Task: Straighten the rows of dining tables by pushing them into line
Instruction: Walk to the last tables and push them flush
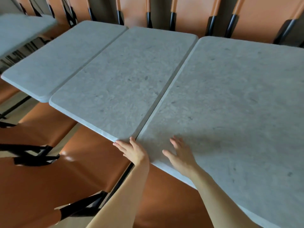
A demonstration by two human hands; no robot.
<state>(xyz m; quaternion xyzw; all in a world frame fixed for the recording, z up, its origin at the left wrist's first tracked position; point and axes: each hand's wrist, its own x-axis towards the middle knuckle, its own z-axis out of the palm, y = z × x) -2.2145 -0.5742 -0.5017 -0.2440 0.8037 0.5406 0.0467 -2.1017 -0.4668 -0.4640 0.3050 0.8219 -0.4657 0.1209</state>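
Observation:
Three grey marble-look dining tables stand side by side in a row: a left table (54, 63), a middle table (121, 83) and a large right table (233, 102). The left one sits slightly farther back than the middle one. My left hand (133, 151) lies at the near corner where the middle and right tables meet, thumb on top and fingers along the middle table's edge. My right hand (180, 155) rests flat with straight, spread fingers on the right table near its front edge.
Orange leather chairs (92, 165) with black frames crowd the near side under the tables. More orange chair backs (192, 15) line the far side. Another grey table (18, 30) stands at the far left.

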